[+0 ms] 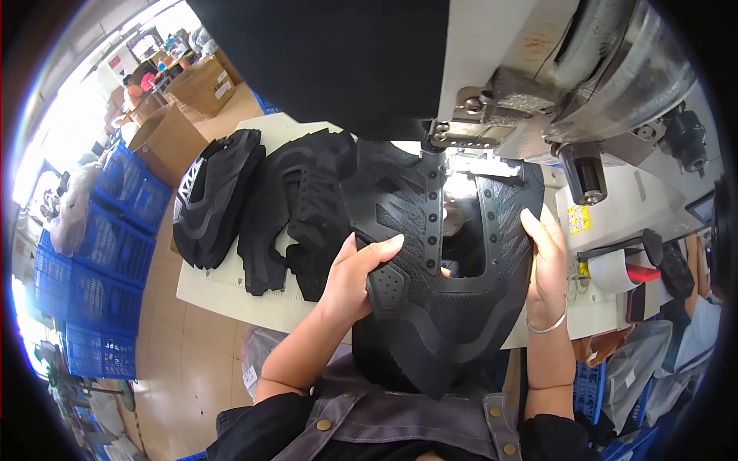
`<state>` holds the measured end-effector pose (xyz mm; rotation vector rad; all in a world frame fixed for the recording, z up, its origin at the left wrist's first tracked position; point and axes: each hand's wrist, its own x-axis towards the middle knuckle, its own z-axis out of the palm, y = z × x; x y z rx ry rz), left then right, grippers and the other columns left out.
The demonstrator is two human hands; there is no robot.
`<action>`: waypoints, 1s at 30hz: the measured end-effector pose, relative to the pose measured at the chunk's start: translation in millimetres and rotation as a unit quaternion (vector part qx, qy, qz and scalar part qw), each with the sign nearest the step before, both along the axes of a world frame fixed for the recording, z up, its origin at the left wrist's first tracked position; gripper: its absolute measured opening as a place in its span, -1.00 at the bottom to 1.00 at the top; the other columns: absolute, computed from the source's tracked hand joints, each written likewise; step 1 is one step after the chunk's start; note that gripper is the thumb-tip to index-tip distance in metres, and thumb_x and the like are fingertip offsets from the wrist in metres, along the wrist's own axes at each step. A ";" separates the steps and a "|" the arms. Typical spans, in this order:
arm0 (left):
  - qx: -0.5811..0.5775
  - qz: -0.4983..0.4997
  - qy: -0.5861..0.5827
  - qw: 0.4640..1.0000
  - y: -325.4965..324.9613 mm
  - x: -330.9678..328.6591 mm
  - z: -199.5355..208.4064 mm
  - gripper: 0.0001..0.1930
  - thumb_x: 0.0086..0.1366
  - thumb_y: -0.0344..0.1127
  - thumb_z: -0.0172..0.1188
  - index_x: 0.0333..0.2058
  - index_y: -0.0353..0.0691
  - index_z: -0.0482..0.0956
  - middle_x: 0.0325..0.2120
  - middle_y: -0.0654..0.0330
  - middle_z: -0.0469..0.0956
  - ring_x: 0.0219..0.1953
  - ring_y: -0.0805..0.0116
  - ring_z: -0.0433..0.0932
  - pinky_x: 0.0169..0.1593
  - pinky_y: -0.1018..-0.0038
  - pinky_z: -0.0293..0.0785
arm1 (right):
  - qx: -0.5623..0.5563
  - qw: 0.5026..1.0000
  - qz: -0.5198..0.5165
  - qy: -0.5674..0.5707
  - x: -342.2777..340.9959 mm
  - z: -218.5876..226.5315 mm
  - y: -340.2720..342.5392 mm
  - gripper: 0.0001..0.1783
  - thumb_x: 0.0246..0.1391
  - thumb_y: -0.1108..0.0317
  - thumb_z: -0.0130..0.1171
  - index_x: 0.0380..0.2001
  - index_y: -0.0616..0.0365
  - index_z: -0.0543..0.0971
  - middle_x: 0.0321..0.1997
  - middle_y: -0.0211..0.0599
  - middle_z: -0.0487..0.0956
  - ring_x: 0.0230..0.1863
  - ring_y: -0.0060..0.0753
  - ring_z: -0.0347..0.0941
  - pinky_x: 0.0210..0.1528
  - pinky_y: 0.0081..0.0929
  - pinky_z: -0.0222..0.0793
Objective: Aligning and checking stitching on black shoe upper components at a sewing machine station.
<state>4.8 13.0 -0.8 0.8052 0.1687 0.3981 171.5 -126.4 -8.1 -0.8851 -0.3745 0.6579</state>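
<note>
A black shoe upper [446,319] lies face up under the head of a machine [469,127], its toe part hanging toward my lap. Its long opening has a row of eyelets down each side. My left hand [355,278] pinches the left edge beside a dotted patch, thumb on top and fingers mostly hidden beneath. On the right edge, my right hand [544,257] grips with the thumb over the top, its other fingers along and behind the border. A bright light shines near the far end of the opening, where the machine's lower parts partly hide the upper.
To the left on the pale table [219,288] lie a stack of black uppers [219,200] and more loosely heaped ones [296,207]. Blue crates [115,223] and cardboard boxes [165,138] stand on the floor beyond. A motor-like cylinder [582,173] hangs at the right.
</note>
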 end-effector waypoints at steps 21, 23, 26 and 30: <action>0.134 0.011 0.050 0.990 -7.6 12.1 18.3 -0.65 0.18 -0.49 -0.20 -0.07 -0.55 0.26 -0.11 -0.16 0.38 -0.14 0.15 0.47 -0.13 0.30 0.48 | -0.056 0.974 -0.080 -0.205 -18.6 -8.7 -30.2 -0.51 0.01 0.48 0.00 0.04 0.35 0.22 -0.03 -0.21 0.38 -0.04 -0.46 0.31 0.05 -0.54 0.19; 0.139 0.004 0.081 0.987 -9.3 9.7 14.6 -0.68 0.20 -0.49 -0.16 -0.07 -0.51 0.27 -0.12 -0.10 0.39 -0.14 0.22 0.47 -0.14 0.36 0.47 | -0.092 0.951 -0.131 -0.264 -22.1 -4.3 -29.7 -0.55 0.02 0.45 0.03 0.00 0.35 0.26 -0.07 -0.24 0.39 -0.06 -0.49 0.29 0.04 -0.56 0.15; 0.245 0.134 0.043 0.959 -13.7 6.3 -1.4 -0.75 0.23 -0.46 -0.01 -0.12 -0.40 0.33 -0.25 0.20 0.45 -0.23 0.52 0.41 -0.10 0.57 0.33 | -0.099 0.949 -0.139 -0.265 -24.4 -3.9 -30.1 -0.56 0.04 0.44 0.02 0.00 0.35 0.26 -0.06 -0.24 0.38 -0.06 -0.50 0.28 0.04 -0.57 0.15; 0.254 0.156 0.036 0.954 -12.5 9.0 -5.7 -0.75 0.21 -0.48 0.02 -0.12 -0.35 0.30 -0.28 0.27 0.42 -0.23 0.57 0.35 -0.09 0.60 0.27 | -0.107 0.951 -0.133 -0.257 -24.8 -0.4 -26.0 -0.55 0.04 0.42 0.03 0.00 0.37 0.25 -0.05 -0.24 0.37 -0.05 -0.49 0.26 0.05 -0.57 0.12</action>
